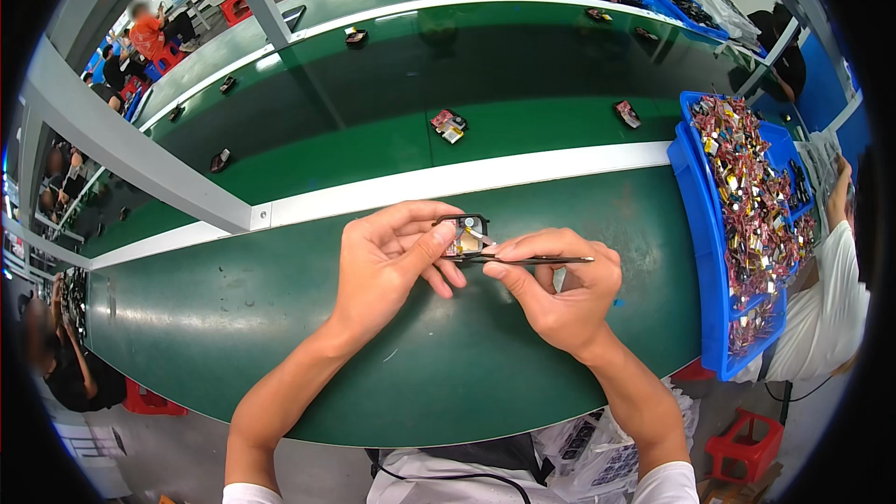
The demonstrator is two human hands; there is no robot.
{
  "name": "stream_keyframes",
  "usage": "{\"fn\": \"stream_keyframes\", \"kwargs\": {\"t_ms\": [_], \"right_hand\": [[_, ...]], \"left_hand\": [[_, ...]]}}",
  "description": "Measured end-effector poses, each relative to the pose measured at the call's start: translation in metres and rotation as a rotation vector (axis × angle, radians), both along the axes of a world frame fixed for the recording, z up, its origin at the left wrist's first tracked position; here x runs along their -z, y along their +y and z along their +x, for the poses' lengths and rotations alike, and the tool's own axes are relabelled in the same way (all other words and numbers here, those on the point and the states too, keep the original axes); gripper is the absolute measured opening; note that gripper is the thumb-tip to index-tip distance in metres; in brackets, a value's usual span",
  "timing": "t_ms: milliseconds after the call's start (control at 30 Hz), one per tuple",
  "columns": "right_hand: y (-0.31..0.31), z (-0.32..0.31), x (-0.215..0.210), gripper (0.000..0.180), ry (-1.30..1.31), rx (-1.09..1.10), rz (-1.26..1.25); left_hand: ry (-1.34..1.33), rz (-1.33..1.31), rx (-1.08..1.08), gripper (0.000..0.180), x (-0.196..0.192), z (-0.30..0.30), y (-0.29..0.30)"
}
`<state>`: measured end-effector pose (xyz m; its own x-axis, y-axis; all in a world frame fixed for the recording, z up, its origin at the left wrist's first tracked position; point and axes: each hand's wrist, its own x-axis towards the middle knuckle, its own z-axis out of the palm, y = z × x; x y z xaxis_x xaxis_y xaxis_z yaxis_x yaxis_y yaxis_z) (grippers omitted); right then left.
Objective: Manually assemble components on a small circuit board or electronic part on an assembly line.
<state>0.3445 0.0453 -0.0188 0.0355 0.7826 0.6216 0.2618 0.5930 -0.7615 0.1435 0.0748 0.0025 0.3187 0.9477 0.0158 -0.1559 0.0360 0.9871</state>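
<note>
My left hand (385, 257) holds a small black-framed device housing (483, 224) between thumb and fingers, above the green table. Its inside faces up and shows pale and silvery parts, too small to tell apart. In my right hand (571, 291) is a pair of dark tweezers (560, 260), pinched between thumb and fingers and lying nearly level. Their tips point left and meet the housing's lower right edge. Whether the tips grip a part there cannot be made out.
A blue tray (689, 191) heaped with small wired parts stands at my right. Beyond a white rail (523, 164), a dark green belt (373, 93) carries several small assemblies. A grey post (140, 145) rises at left. Co-workers sit across and at the sides.
</note>
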Motion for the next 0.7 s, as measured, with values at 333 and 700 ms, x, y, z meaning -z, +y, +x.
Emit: {"fn": "stream_keyframes", "kwargs": {"t_ms": [333, 700], "right_hand": [[-0.0004, 0.0017, -0.0054, 0.016, -0.054, -0.001, 0.03], [0.0016, -0.0007, -0.0015, 0.018, -0.149, -0.023, 0.172]], "left_hand": [[0.058, 0.017, 0.016, 0.03, -0.0016, 0.002, -0.0019], [0.124, 0.013, -0.051, 0.028, 0.0029, 0.0097, -0.0068]]}}
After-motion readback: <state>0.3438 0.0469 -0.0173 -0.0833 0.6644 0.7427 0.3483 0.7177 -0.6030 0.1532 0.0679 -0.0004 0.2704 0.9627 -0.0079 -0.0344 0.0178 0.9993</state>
